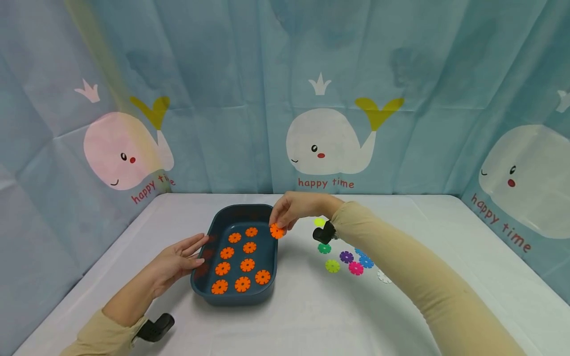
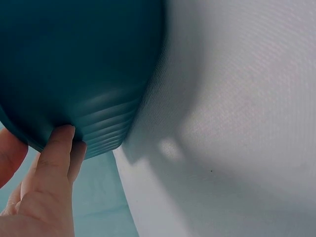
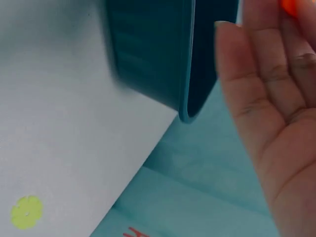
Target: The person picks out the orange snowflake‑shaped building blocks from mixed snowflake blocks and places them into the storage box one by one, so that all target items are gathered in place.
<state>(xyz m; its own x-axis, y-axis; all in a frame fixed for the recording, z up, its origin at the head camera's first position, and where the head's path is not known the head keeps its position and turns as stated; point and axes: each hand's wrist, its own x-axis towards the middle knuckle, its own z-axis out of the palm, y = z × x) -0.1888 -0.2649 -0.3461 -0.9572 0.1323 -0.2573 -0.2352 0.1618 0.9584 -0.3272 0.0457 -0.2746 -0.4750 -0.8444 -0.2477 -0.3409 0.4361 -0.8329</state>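
A dark blue rectangular plastic tub (image 1: pixel 240 299) stands on the table, with several orange notched discs (image 1: pixel 242 284) spread over its floor. My left hand (image 1: pixel 173 262) pinches the tub's left rim. In the left wrist view, its fingers (image 2: pixel 58 148) lie against the tub's outer wall (image 2: pixel 84 59) and the thumb is on the rim's other side. Above the tub's right rim, my right hand (image 1: pixel 291 207) pinches one orange notched disc (image 1: pixel 277 231) in its fingertips. Only a bit of that disc (image 3: pixel 290 6) shows in the right wrist view, between the fingers.
Right of the tub, loose discs lie on the white table (image 1: pixel 311 316): a yellow-green disc (image 1: pixel 332 266), a purple disc (image 1: pixel 346 256), a pink disc (image 1: pixel 356 268), a green disc (image 1: pixel 324 248) and others, some partly hidden by the right sleeve (image 1: pixel 401 262). A whale-printed curtain (image 1: pixel 222 148) hangs behind.
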